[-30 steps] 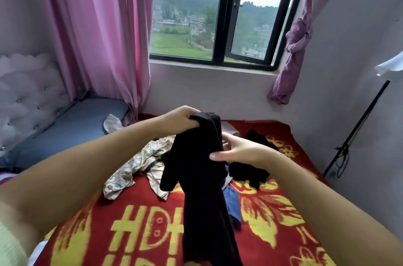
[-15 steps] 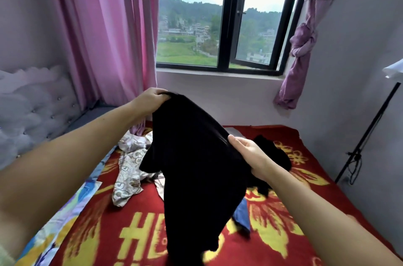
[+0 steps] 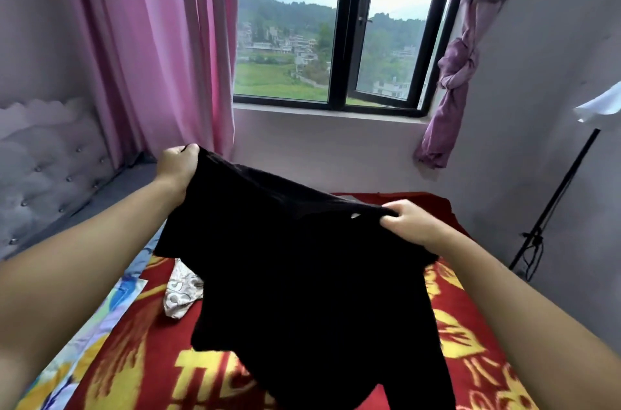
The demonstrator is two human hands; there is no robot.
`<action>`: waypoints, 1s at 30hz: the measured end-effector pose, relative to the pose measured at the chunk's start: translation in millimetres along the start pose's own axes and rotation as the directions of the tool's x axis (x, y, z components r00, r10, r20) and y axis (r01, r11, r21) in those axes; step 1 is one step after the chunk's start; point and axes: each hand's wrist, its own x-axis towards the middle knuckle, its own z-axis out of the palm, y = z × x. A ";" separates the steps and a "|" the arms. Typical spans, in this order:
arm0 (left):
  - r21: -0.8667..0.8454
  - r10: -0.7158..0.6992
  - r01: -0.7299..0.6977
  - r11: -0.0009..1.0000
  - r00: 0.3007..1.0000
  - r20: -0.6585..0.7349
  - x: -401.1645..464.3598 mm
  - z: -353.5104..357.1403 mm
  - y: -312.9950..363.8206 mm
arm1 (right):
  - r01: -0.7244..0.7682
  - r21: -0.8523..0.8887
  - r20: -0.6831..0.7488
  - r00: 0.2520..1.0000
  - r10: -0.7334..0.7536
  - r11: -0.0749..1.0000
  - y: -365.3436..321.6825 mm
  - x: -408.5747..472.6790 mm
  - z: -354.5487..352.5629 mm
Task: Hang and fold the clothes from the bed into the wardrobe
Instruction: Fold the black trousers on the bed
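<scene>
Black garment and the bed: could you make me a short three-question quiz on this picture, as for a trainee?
1. True or false: both hands grip the black garment.
2. Which hand is higher in the picture? A) left hand B) right hand C) level
3. Fill in: the patterned cloth lies on the ___ blanket.

Key: 1 true: each hand grips the garment's top edge, spreading it above the bed. 2 A. 3 red, with yellow print.
</scene>
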 end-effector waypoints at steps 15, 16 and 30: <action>-0.024 0.229 -0.380 0.924 0.504 0.833 -146.6 82.7 20.4 | 0.257 0.046 -0.108 0.962 -0.251 0.965 -88.6 9.6 -2.1; -0.022 0.263 -0.403 0.915 0.554 0.790 -158.7 96.7 20.2 | 0.279 -0.015 -0.124 0.952 -0.278 0.960 -91.5 10.1 2.6; 0.382 0.154 -0.610 0.694 0.645 0.749 -146.7 132.4 14.1 | -0.014 -0.666 -0.325 0.905 -0.274 0.746 -57.5 -0.5 -15.1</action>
